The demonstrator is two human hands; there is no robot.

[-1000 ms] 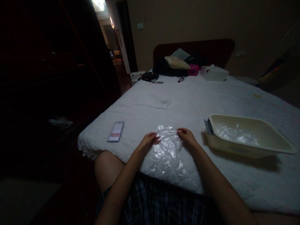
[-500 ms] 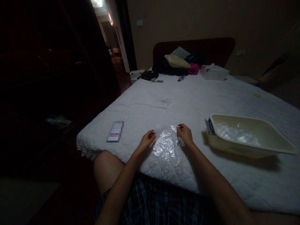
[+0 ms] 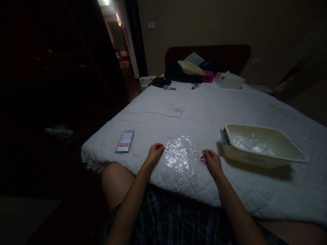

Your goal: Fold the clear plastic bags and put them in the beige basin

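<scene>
Lower centre of frame: clear plastic bag (image 3: 180,160) is lying flat on the bed (image 3: 204,109). Left hand (image 3: 154,153) and right hand (image 3: 212,162) are pinching its opposite edges, apart. Thin film risks slipping or crumpling if tension becomes uneven.

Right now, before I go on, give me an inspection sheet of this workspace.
Surface: white quilted mattress, dimly lit.
Job's things: clear plastic bag flat near the front edge, between both hands.
Clutter: beige tub at right with crumpled plastic inside; small card at left; scrap of plastic mid-bed; pillow, white box and dark items by the headboard.
Fingers: left hand touches the bag's left edge; right hand at its right edge, grip unclear.
Cables: nothing seen.
Surroundings: dark room, lit doorway at back left.
</scene>
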